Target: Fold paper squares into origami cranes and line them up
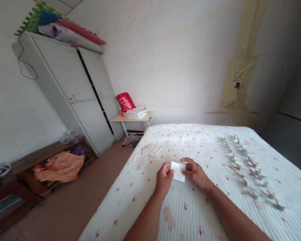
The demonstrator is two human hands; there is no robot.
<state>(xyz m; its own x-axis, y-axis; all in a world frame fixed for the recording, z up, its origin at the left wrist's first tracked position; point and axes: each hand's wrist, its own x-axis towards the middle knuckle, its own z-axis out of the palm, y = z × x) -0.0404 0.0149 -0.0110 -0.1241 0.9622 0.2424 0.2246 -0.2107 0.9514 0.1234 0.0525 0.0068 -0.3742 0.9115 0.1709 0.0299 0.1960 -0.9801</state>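
A small white sheet of paper [178, 172] with faint print is held up over the bed between my two hands. My left hand [164, 179] pinches its left edge between thumb and fingers. At the right edge, the thumb and fingers of my right hand [196, 173] grip it, with the index finger raised and curled above. Beyond my left hand lies a loose pile of printed paper sheets [150, 150] on the bed. To the right, two rows of small folded-looking pieces [248, 167] lie on the cover; they are blurred.
The bed [170, 134] has a white ribbed cover with red dots. Behind it stands a small table [116, 118] with a red bag [125, 102] and a white box [137, 114]. A grey cabinet [65, 77] and a low wooden shelf with an orange bag [59, 167] are at left.
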